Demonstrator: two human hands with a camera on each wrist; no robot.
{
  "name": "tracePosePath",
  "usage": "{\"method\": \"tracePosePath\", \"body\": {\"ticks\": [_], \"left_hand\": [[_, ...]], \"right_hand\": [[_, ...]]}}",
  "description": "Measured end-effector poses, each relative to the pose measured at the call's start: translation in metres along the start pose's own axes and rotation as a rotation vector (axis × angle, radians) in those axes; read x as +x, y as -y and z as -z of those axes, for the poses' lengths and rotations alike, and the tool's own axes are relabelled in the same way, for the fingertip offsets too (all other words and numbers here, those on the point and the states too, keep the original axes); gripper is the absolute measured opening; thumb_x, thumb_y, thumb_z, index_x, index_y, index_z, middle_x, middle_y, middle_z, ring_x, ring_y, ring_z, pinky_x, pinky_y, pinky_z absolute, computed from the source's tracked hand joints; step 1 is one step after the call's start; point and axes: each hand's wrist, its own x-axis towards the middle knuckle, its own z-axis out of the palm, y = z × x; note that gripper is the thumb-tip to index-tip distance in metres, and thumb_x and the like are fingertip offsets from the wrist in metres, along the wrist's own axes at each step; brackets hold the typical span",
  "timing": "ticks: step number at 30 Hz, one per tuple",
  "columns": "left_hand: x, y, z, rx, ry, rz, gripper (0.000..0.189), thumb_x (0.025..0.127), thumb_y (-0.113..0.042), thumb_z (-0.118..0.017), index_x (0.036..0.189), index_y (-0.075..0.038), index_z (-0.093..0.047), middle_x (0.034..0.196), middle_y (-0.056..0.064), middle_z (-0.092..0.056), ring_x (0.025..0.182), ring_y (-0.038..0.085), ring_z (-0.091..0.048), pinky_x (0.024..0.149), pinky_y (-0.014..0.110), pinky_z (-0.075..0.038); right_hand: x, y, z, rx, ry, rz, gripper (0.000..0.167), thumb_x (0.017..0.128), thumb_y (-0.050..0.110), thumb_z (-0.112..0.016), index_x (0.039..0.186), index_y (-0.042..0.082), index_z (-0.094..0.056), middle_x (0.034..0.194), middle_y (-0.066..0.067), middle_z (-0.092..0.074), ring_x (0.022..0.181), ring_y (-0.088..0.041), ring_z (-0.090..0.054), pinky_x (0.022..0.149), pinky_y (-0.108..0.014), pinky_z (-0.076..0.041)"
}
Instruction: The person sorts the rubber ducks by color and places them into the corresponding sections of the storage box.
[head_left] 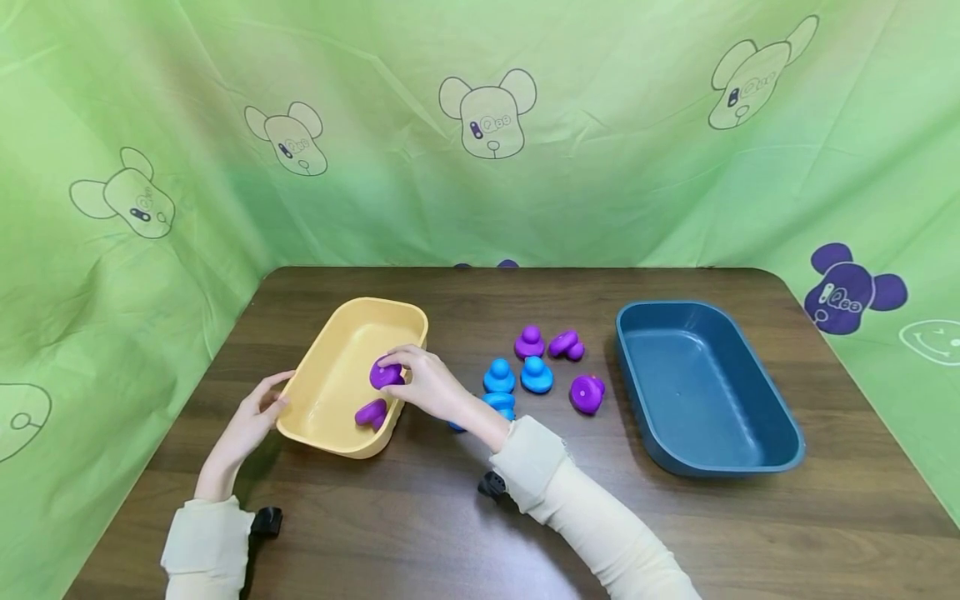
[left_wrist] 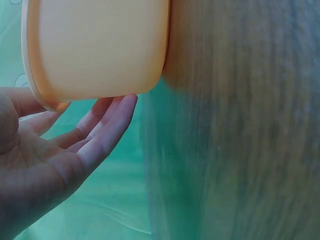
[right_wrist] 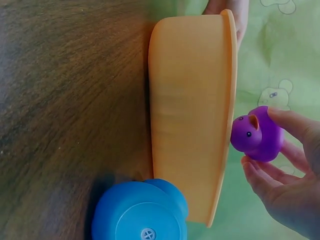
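Observation:
My right hand [head_left: 431,382] pinches a purple rubber duck [right_wrist: 267,134] between thumb and fingers, just above the right-hand rim of the yellow bin [head_left: 330,367]. In the right wrist view its head and orange beak face the rim; whether they touch I cannot tell. A second purple duck [head_left: 371,413] lies tipped inside the bin. My left hand [head_left: 251,417] is at the bin's left side, with long, loosely extended fingers [left_wrist: 112,127] touching the outer wall.
Several blue ducks [head_left: 499,377] stand right of the bin, some partly behind my right forearm. Further right are purple ducks [head_left: 587,393]. A dark blue bin [head_left: 712,400] with nothing in it stands at the table's right. Green patterned cloth [head_left: 375,208] hangs around the table.

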Motion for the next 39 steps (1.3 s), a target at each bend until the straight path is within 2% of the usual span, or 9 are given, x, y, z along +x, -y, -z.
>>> {"method": "tracePosePath", "body": {"ticks": [12,20,25,29,34,39], "left_hand": [[0.0,0.002,-0.001,0.015,-0.016,0.001,0.036,0.092,-0.002,-0.041,0.126,0.008,-0.033,0.089,0.024,-0.053,0.068,0.007,-0.054,0.056,0.023,-0.045],[0.0,0.002,-0.001,0.038,-0.026,0.007,0.036,0.092,-0.002,-0.042,0.126,0.007,-0.035,0.088,0.022,-0.053,0.067,0.005,-0.052,0.055,0.023,-0.044],[0.001,0.002,-0.001,0.038,-0.025,0.017,0.036,0.092,-0.003,-0.042,0.126,0.007,-0.034,0.088,0.021,-0.053,0.067,0.005,-0.052,0.056,0.023,-0.044],[0.001,0.002,-0.001,0.038,-0.025,0.025,0.036,0.092,-0.003,-0.041,0.126,0.007,-0.034,0.087,0.021,-0.053,0.066,0.005,-0.052,0.055,0.023,-0.044],[0.001,0.002,-0.001,0.039,-0.023,0.026,0.036,0.092,-0.002,-0.041,0.126,0.007,-0.034,0.087,0.021,-0.052,0.066,0.006,-0.052,0.055,0.023,-0.044],[0.001,0.001,-0.001,0.041,-0.021,0.024,0.036,0.092,-0.001,-0.041,0.126,0.007,-0.034,0.087,0.021,-0.052,0.067,0.005,-0.052,0.055,0.023,-0.044]], "right_hand": [[0.007,-0.001,-0.007,0.027,0.016,-0.023,0.031,0.076,0.014,-0.069,0.105,0.002,-0.062,0.109,-0.01,-0.057,0.101,-0.02,-0.054,0.087,-0.024,-0.041],[0.008,-0.001,-0.008,-0.005,0.034,-0.05,0.031,0.078,0.016,-0.067,0.106,0.005,-0.062,0.112,-0.009,-0.056,0.101,-0.021,-0.053,0.087,-0.027,-0.04],[0.008,-0.002,-0.008,-0.034,0.036,-0.034,0.031,0.078,0.015,-0.067,0.107,0.004,-0.062,0.114,-0.012,-0.055,0.103,-0.022,-0.052,0.089,-0.031,-0.039],[0.006,-0.003,-0.007,-0.056,0.042,-0.018,0.032,0.079,0.015,-0.066,0.108,0.003,-0.061,0.115,-0.013,-0.054,0.105,-0.023,-0.051,0.091,-0.031,-0.037],[-0.001,-0.002,0.0,-0.051,0.053,-0.009,0.032,0.08,0.016,-0.065,0.109,0.003,-0.06,0.118,-0.013,-0.052,0.115,-0.023,-0.045,0.097,-0.033,-0.032],[-0.009,-0.004,0.008,-0.074,0.058,0.008,0.032,0.081,0.017,-0.064,0.109,0.004,-0.06,0.115,-0.01,-0.055,0.113,-0.022,-0.046,0.095,-0.032,-0.035]]}}
